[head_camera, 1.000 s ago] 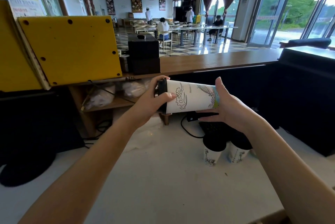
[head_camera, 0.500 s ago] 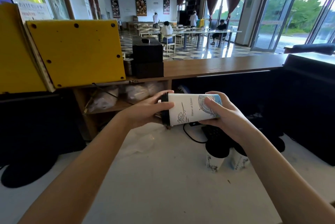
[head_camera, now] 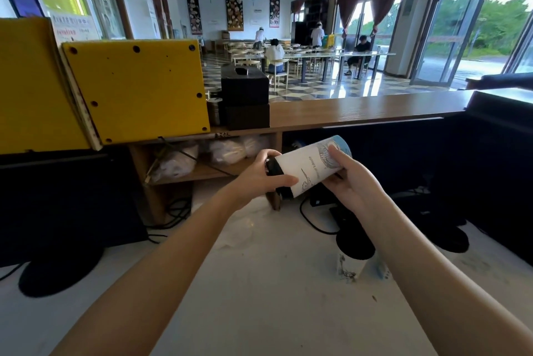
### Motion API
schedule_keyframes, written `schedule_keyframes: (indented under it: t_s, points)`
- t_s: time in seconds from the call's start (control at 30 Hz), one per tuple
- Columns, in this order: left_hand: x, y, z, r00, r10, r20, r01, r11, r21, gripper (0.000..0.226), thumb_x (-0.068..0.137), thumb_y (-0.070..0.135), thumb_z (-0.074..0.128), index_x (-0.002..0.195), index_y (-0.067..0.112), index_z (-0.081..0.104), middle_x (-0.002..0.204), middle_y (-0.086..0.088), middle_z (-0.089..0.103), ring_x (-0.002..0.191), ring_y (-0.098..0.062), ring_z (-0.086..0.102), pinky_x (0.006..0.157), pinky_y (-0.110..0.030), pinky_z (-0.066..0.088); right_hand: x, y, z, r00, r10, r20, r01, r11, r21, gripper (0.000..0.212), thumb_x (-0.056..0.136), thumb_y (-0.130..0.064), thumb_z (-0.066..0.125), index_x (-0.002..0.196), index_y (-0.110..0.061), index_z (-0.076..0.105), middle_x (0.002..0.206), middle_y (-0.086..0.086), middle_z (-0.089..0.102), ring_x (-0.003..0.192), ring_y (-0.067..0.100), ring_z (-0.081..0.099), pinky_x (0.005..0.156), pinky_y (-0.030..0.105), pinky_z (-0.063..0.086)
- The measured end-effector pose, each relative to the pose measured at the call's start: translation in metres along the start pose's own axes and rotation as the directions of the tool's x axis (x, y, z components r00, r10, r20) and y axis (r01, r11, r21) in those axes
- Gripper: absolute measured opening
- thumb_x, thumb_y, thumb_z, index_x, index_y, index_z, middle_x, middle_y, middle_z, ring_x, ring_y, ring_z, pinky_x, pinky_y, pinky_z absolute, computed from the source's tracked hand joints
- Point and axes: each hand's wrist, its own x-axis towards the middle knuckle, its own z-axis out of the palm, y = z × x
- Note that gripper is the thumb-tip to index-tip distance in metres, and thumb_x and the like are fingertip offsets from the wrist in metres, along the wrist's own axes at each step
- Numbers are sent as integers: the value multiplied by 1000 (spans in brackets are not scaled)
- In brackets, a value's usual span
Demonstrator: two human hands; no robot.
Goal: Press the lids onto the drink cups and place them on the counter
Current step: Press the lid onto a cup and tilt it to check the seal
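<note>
The person holds a white paper cup (head_camera: 305, 168) in the air above the white counter (head_camera: 253, 283). The cup lies almost on its side, with the base end a little higher. The left hand (head_camera: 256, 179) curls around the end with the black lid (head_camera: 273, 167), and the thumb lies along the cup wall. The right hand (head_camera: 353, 185) grips the base end with bent fingers. On the counter, partly behind the right forearm, stand two lidded cups (head_camera: 353, 257) close together.

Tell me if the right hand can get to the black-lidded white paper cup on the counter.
Probably not yet: right hand grips another white printed cup; the standing cup is otherwise unblocked.
</note>
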Motion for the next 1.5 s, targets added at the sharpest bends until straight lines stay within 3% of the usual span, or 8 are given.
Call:
schedule_keyframes:
  t_s: [0.1,0.23,0.43,0.5,0.67,0.8,1.1,1.5]
  points:
    - [9,-5,-7,1000,-19,9,19,996,82,80,67,34,80,133,23,36,126,-2,54,113,-18,56,97,-40,50,12,-12,11,998,-58,29,61,993,-105,17,84,-12,65,99,-5,62,94,10,68,88,20,65,85,35,54]
    - [22,-5,-11,1000,8,6,-9,976,218,73,73,34,77,132,21,37,118,4,57,104,-11,58,91,-33,52,22,-26,23,987,-139,83,156,953,-258,17,79,-8,70,95,-8,64,86,6,69,79,19,64,71,27,54]
    - [42,-9,-3,996,83,-31,-70,954,292,72,72,30,79,130,14,40,113,5,57,90,1,57,61,-7,47,35,-38,33,968,-219,123,251,838,-484,50,63,-18,83,108,-11,63,103,8,70,95,24,67,89,41,53]
    - [47,-15,1,996,82,-40,-69,965,252,79,67,35,82,130,14,40,121,1,59,99,-5,60,69,-13,51,39,-41,33,965,-224,140,264,800,-539,68,55,-24,86,117,-12,59,109,7,69,100,23,67,89,39,55]
    - [53,-35,9,998,46,-53,-36,983,182,99,52,56,84,132,21,39,124,3,59,110,-12,60,90,-40,55,43,-38,34,952,-245,184,303,658,-689,69,66,-16,83,126,-13,50,114,2,61,101,17,60,84,31,52]
    - [54,-45,15,999,1,-46,7,985,173,104,50,56,84,135,23,35,128,5,56,113,-10,57,96,-40,51,44,-28,32,954,-225,199,296,593,-749,68,68,-16,82,127,-14,48,107,-1,57,97,14,57,72,21,49]
    - [54,-58,34,997,-22,-80,38,980,195,102,48,59,79,133,24,35,132,1,52,118,-16,52,98,-44,48,56,-20,18,961,-199,194,270,509,-817,71,64,-19,84,126,-13,49,118,8,60,108,25,58,92,43,51]
    - [54,-67,45,996,-6,-91,15,995,98,88,66,41,80,138,23,32,136,-1,49,118,-18,51,89,-36,51,57,-21,17,962,-186,197,264,469,-843,72,65,-17,83,128,-14,48,121,8,58,108,24,57,92,41,51]
